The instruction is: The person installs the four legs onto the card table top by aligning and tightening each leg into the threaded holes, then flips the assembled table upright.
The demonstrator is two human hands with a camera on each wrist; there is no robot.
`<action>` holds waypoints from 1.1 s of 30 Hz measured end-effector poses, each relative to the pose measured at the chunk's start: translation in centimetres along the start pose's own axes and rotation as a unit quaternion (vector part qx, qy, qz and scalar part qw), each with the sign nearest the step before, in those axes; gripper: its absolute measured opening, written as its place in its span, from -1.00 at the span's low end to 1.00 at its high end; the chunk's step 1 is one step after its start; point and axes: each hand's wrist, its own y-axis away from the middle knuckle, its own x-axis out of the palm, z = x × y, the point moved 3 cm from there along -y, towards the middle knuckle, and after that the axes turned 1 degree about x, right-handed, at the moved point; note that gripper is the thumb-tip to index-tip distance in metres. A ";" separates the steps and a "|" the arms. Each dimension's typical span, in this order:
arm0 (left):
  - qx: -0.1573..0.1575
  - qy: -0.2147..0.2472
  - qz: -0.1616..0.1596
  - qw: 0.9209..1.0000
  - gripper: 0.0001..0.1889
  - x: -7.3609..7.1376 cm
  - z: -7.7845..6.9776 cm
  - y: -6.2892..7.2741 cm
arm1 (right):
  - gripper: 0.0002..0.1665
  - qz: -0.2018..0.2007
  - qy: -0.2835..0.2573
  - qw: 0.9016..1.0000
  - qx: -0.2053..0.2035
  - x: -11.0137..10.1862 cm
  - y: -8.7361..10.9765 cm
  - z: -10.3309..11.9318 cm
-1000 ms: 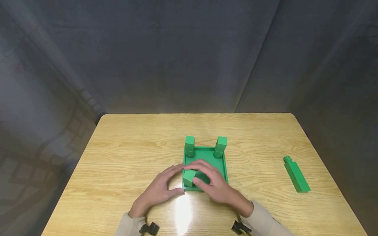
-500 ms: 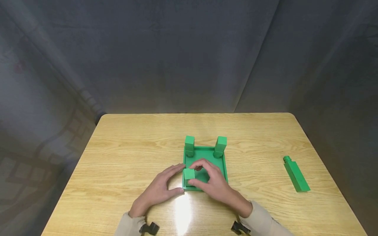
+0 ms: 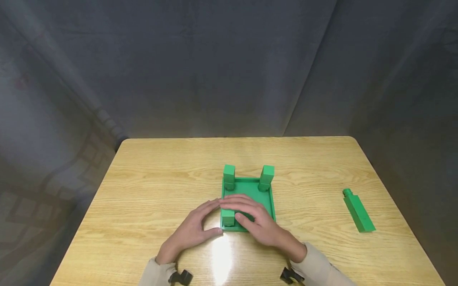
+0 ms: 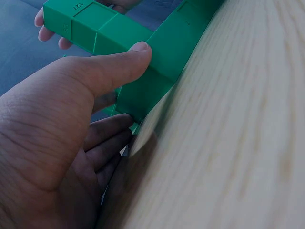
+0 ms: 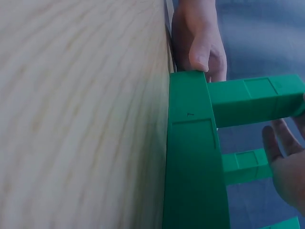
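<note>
A green square base (image 3: 250, 194) with a raised rim lies on the table, several square green legs standing up from it. My left hand (image 3: 195, 229) holds its near left corner; in the left wrist view the thumb (image 4: 126, 67) presses the base's outer side, fingers around the corner. The near left leg (image 3: 228, 219) stands upright between the thumb and fingers of my right hand (image 3: 259, 222). The fingers reach over its far side and partly cover its top. In the right wrist view that leg (image 5: 257, 100) rises from the base, fingertips at its free end.
Two more legs stand at the back corners, the back left leg (image 3: 229, 176) and the back right leg (image 3: 266, 177). A loose green leg (image 3: 359, 213) with a threaded end lies on the wooden table (image 3: 161, 171) at the right. Dark curtains hang behind.
My right fingers curled back toward the right half a second ago, and now reach out across the near left leg again. That leg's top turned slightly between the earlier frames. My left hand stayed put.
</note>
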 end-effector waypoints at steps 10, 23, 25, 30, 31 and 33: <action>0.008 -0.003 -0.003 1.000 -0.11 0.0 0.0 -0.1 | -0.50 -0.019 0.017 1.000 0.000 -0.3 -0.1 0.0; 0.022 -0.006 -0.007 1.000 -0.12 0.1 0.0 -0.1 | -0.53 -0.109 0.049 0.993 -0.015 0.0 -0.1 0.2; 0.021 -0.007 -0.007 1.000 -0.12 0.1 0.0 -0.1 | -0.55 -0.119 0.052 0.991 -0.022 0.1 -0.1 0.3; 0.017 -0.005 -0.006 1.000 -0.10 0.0 0.0 -0.2 | -0.53 -0.128 0.041 0.991 -0.017 0.1 -0.1 0.5; 0.016 -0.004 -0.005 1.000 -0.10 0.0 0.0 -0.2 | -0.52 -0.128 0.041 0.991 -0.013 0.1 -0.1 0.5; 0.015 -0.003 -0.006 1.000 -0.10 0.0 -0.1 -0.2 | -0.49 -0.127 0.041 0.991 -0.007 0.1 -0.1 0.4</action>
